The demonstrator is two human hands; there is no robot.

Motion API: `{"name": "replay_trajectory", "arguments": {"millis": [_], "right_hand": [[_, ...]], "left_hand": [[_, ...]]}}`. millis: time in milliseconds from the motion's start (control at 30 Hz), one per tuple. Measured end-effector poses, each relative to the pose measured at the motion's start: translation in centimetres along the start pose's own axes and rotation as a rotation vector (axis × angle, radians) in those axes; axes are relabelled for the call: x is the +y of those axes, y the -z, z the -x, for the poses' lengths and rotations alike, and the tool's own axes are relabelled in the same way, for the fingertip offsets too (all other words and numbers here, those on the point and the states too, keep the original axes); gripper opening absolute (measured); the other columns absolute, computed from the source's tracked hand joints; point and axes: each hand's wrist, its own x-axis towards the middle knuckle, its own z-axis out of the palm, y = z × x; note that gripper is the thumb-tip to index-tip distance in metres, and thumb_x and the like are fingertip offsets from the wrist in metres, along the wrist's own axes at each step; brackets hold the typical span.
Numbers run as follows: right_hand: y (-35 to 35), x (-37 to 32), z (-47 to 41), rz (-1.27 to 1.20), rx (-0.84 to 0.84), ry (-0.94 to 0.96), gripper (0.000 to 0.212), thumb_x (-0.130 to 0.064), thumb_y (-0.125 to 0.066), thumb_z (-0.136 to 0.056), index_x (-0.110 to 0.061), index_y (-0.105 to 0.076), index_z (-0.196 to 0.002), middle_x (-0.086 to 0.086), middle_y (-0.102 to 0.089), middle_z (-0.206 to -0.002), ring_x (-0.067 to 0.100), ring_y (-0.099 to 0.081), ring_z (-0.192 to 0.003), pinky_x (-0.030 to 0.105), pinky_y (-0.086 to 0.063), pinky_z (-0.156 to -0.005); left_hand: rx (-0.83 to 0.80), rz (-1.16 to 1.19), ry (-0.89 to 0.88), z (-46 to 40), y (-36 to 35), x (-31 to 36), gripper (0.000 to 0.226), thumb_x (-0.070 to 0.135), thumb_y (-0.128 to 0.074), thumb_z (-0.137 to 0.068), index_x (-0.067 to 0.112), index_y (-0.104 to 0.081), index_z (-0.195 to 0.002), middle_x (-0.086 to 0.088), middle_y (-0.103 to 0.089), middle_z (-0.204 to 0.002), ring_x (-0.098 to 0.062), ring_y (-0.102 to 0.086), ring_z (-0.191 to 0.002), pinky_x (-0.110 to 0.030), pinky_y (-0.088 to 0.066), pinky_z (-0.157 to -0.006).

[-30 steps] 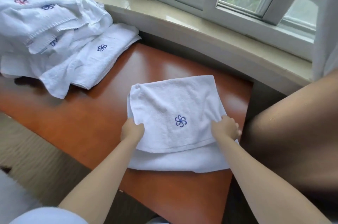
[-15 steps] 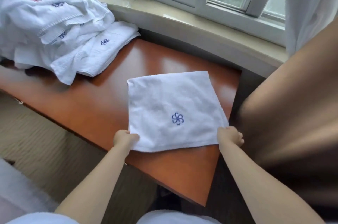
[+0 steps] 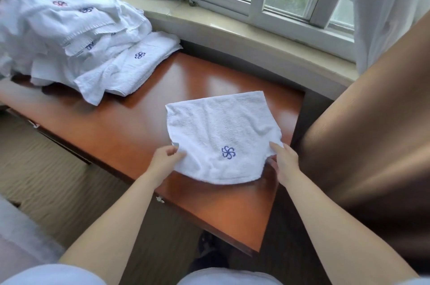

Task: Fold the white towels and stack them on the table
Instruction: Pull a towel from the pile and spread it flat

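Now the left hand (image 3: 166,159) pinches the near-left edge of the folded towel (image 3: 223,131), thumb on top, and the right hand (image 3: 282,161) grips its near-right corner with fingers curled under the cloth. Between them the towel is white terry, roughly square, with a blue pinwheel emblem (image 3: 228,152) near its front edge, which sags past the hands. Its far part lies on the orange-brown tabletop (image 3: 130,126). Well beyond the left hand sits a loose pile of white towels (image 3: 76,35). Right of the right hand hangs a brown curtain (image 3: 372,135), and a windowsill (image 3: 244,31) runs behind.
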Motion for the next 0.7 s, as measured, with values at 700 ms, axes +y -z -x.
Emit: {"name": "replay_trajectory", "arguments": {"millis": [700], "right_hand": [[2.1,2.8,-0.9,0.748,0.443,0.011,0.026,-0.019,-0.051,-0.090,-0.010,-0.066,-0.109,0.014,-0.052,-0.121,0.035,-0.046,-0.112,0.035,-0.043,-0.087]], "left_hand": [[0.406,-0.280,0.371,1.9,0.1,-4.4,0.016,0.023,-0.060,-0.084,0.009,-0.067,-0.089,-0.009,-0.061,-0.090,-0.030,-0.059,-0.089,-0.028,-0.038,-0.056]]}}
